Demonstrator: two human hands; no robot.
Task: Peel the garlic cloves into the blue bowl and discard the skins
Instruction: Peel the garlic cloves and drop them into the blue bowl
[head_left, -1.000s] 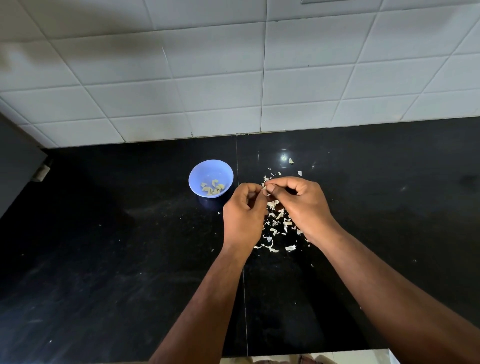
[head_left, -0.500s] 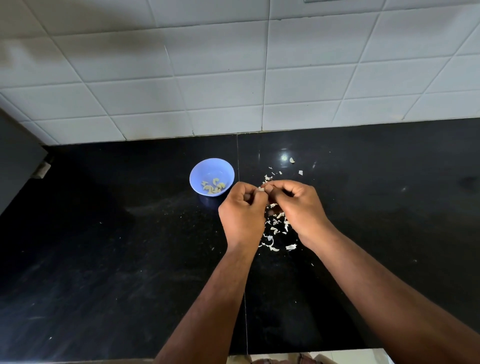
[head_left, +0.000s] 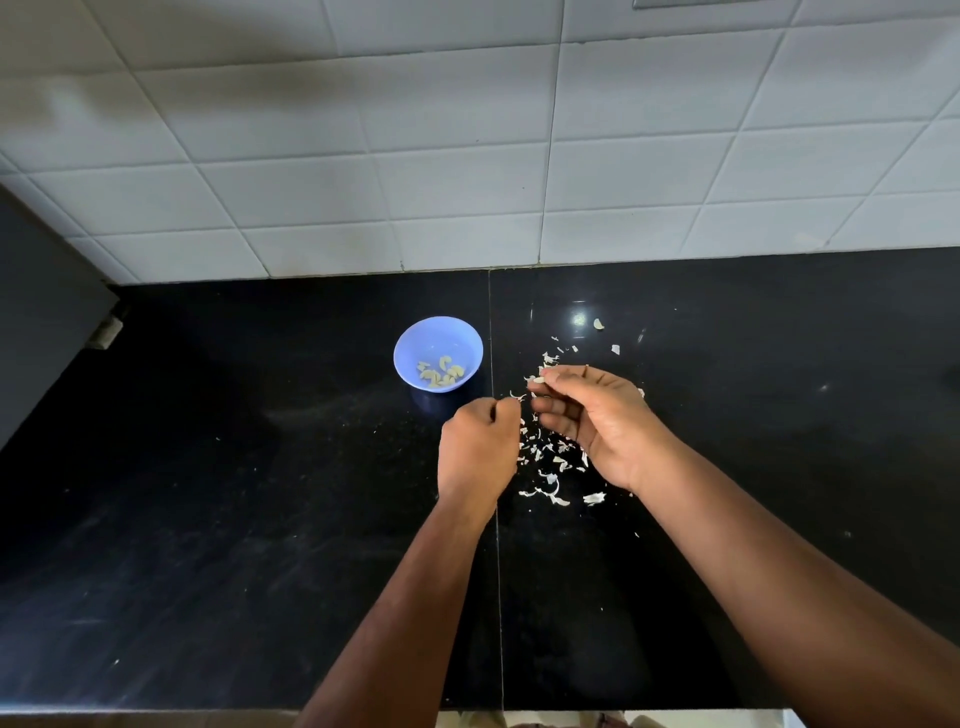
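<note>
Two hands apart: right hand (head_left: 587, 415) pinches clove (head_left: 538, 380); left hand (head_left: 480, 441) pinches skin (head_left: 517, 397), nearer bowl (head_left: 438, 353) toward counter's back edge.

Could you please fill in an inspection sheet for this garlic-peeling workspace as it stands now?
Surface: glossy black stone countertop, dusty, with a seam.
Job's things: small round blue plastic bowl holds pale peeled garlic cloves.
Clutter: white papery garlic skins strewn right of the bowl.
Grippers: left hand curled, pinching a skin scrap; right hand pinches a small pale piece at its fingertips.
Cables: nothing seen.
Surroundings: white tiled wall behind.
</note>
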